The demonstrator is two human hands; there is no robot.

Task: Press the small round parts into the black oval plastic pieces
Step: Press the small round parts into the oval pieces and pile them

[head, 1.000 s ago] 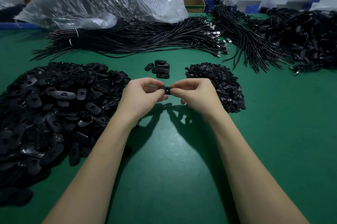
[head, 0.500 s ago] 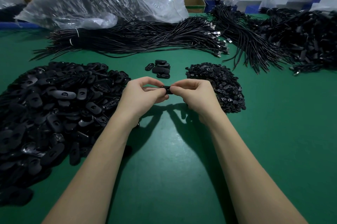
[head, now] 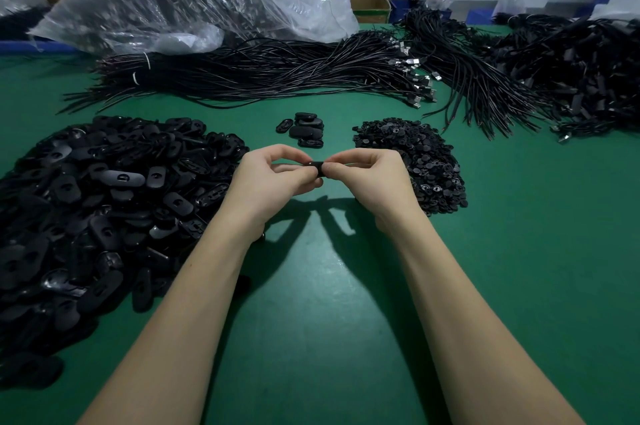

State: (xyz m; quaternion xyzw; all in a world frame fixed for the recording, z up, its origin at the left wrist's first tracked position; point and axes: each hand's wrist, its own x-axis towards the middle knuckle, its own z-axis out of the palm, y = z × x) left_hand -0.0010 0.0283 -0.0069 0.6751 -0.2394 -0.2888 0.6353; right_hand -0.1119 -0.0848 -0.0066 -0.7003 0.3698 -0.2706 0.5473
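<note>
Between oval-piece heap [head: 104,203] and round-part pile [head: 415,161], both hands [head: 273,179] [head: 370,179] pinching one black piece [head: 318,169].

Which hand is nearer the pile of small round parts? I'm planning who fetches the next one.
Right. The right hand hangs just beside the round-part pile, almost at its near-left edge. The left hand is farther left, past the held piece.

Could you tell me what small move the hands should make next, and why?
Probably one firm squeeze to seat the round part. Both the left hand and right hand pinch one oval piece between them above the table; whether the part is fully in is hidden. Once seated, it likely goes to the small pile behind.
</note>
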